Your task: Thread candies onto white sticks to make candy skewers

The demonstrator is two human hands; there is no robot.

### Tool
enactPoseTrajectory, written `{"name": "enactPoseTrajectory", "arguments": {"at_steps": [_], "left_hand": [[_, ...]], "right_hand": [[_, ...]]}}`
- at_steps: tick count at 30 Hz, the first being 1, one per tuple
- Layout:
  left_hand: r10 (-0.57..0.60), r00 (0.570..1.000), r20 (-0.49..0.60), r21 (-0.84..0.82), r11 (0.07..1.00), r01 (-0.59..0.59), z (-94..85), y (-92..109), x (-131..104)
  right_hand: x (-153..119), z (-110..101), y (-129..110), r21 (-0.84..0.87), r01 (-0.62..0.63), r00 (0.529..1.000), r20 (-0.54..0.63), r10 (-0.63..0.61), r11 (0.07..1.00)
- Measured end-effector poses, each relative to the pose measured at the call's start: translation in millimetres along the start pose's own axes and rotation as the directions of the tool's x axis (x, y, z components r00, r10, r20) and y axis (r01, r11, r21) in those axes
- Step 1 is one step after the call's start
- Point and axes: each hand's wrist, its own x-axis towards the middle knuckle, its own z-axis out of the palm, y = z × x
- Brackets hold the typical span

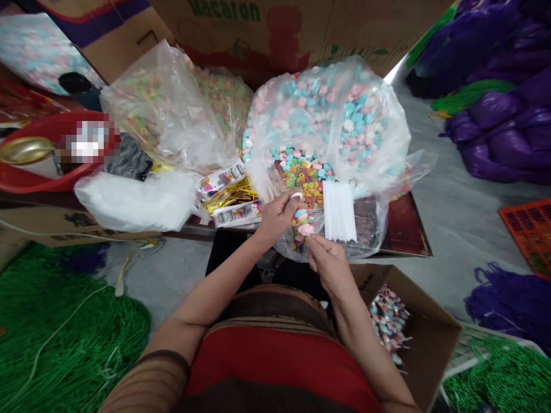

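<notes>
Between the thumb and fingers of my left hand (279, 217) is a white marshmallow (297, 196). My right hand (326, 255) is closed in a pinch at the lower edge of a pink marshmallow (306, 229). Whether a stick runs through that sweet cannot be made out. Just beyond my hands lie sugared gummy rings (306, 186) in yellow, orange and green, on clear plastic. A stack of thin white sticks (339, 212) lies right of them. Behind, a large clear bag (365, 109) holds pink, blue and white marshmallows.
Gold twist ties (232, 195) and a white plastic bag (138, 198) lie left. Behind them stands a bag of gummies (159, 103). A red basin (26, 178) is far left. By my right arm, a cardboard box (430, 344) contains wrapped sweets. Green netting (73, 338) covers floor at left.
</notes>
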Motion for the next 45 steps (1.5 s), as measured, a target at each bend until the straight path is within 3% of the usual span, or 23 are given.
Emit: {"name": "enactPoseTrajectory", "arguments": {"at_steps": [3,6,10,13,18,24,27,30,34,37,42,45], "left_hand": [[-0.007,0.998,-0.055,-0.003,1.000,0.007,1.7,-1.9,-0.6],[-0.078,0.995,-0.066,-0.175,0.982,0.065,2.7,-1.8,-0.1],[-0.210,0.977,-0.025,-0.519,0.838,0.167,6.1,6.1,2.2],[-0.258,0.965,-0.035,-0.620,0.763,0.182,7.6,12.7,4.5],[-0.318,0.948,-0.005,-0.679,0.697,0.230,6.4,21.4,2.8],[-0.308,0.948,0.083,-0.686,0.672,0.279,8.9,35.1,-3.5],[-0.276,0.955,0.110,-0.663,0.695,0.278,11.7,35.7,-3.9],[-0.275,0.956,0.102,-0.649,0.710,0.274,12.3,30.8,-3.3],[-0.305,0.949,0.084,-0.609,0.737,0.291,9.8,21.9,-3.7],[-0.312,0.947,0.069,-0.598,0.747,0.290,7.8,18.6,-3.7],[-0.322,0.946,0.041,-0.594,0.753,0.282,6.3,15.2,-0.5],[-0.331,0.943,0.041,-0.592,0.752,0.290,7.0,11.9,0.7]], "right_hand": [[4.5,1.6,8.3,-0.038,0.051,0.998,-0.026,-0.053,0.998],[10.5,0.7,17.9,-0.117,0.113,0.993,-0.030,-0.117,0.987],[16.3,-1.5,25.9,-0.199,0.139,0.989,-0.019,-0.146,0.970],[17.5,-2.0,25.6,-0.226,0.167,0.980,-0.069,-0.187,0.960],[12.1,1.9,19.6,-0.174,0.176,0.956,-0.204,-0.211,0.969],[8.7,9.5,15.4,0.151,-0.002,1.000,-0.029,0.006,0.989],[11.2,-5.5,10.8,0.126,0.056,0.995,-0.093,-0.044,0.990],[14.2,-39.8,6.0,-0.048,0.156,0.939,-0.304,-0.163,0.987],[16.2,-96.6,5.6,-0.367,0.110,0.795,-0.525,-0.304,0.924],[15.8,-131.4,11.5,-0.587,-0.012,0.692,-0.589,-0.418,0.809],[24.1,-163.0,25.5,-0.719,-0.306,0.585,-0.659,-0.473,0.623],[36.2,-167.6,28.5,-0.738,-0.466,0.587,-0.671,-0.454,0.488]]}}
